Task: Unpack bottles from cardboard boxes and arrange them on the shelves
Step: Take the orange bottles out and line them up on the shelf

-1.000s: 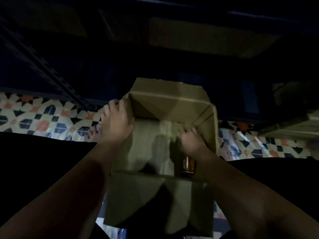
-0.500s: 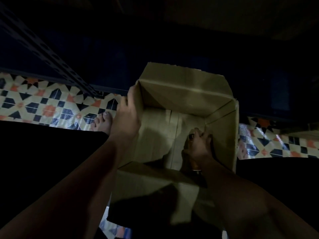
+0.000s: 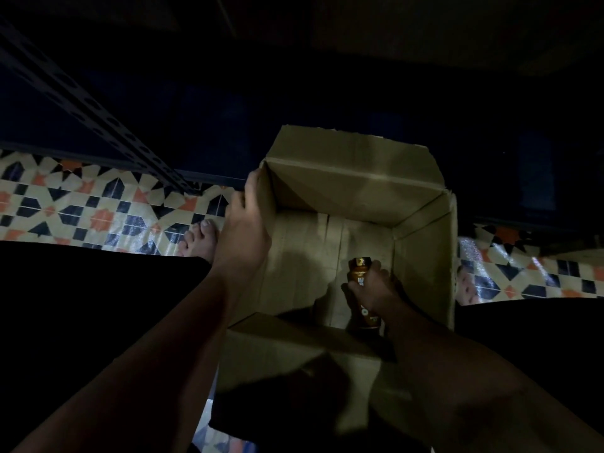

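— What do you count from your end?

— I see one cardboard box, open at the top, and one bottle inside it. Two hands, two bare feet on the floor. That is all I can make out; the far part of the scene is too dark.

— Materials?

— The box is plain brown corrugated card, matte, with creased flaps standing up at the far and right sides and one folded towards me at the near side. The bottle is amber-brown and glossy, with a rounded cap and a label I cannot read. The floor is tiled in a star pattern of cream, navy and orange. A dark perforated metal upright slants across the far left.

— And the hands?

— My left hand grips the box's left wall, fingers curled over its edge. My right hand is down inside the box at the near right, fingers wrapped round the bottle's body, cap pointing away from me.
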`<state>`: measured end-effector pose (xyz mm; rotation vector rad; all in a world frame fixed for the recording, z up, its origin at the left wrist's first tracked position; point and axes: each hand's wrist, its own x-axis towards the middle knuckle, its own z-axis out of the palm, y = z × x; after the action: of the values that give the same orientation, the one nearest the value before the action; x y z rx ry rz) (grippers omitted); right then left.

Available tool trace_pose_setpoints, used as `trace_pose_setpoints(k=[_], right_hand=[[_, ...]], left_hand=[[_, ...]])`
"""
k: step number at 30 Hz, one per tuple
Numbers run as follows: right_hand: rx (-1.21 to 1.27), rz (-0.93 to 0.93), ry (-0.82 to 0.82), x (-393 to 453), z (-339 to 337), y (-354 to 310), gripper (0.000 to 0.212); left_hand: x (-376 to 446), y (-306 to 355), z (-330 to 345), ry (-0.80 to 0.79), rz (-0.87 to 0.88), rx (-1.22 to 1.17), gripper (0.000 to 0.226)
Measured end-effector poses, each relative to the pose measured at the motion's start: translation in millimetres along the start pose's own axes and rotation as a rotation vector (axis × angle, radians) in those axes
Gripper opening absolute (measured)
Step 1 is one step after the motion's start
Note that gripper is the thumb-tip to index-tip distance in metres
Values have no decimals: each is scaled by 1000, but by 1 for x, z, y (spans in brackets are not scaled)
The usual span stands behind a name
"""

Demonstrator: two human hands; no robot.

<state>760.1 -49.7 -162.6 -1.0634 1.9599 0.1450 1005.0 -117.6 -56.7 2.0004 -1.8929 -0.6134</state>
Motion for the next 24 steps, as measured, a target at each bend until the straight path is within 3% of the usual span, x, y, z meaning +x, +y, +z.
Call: trace_pose_setpoints(k=[5, 12, 14, 17, 24], right_hand=[[291, -51, 38, -14, -20, -3, 80], [455, -246, 432, -69, -77, -22, 80], [526, -299, 533, -86, -100, -29, 83], [634, -366, 711, -117, -138, -37, 72], [889, -521, 1143, -193, -252, -45, 62]], left_hand=[[0, 2, -2, -24, 8, 39, 97], [-3, 15, -19, -91, 25, 236, 96], [-1, 25, -25, -23, 137, 283, 88], [2, 72, -41, 53, 361, 164, 67], [18, 220, -112, 368, 1087, 37, 51]])
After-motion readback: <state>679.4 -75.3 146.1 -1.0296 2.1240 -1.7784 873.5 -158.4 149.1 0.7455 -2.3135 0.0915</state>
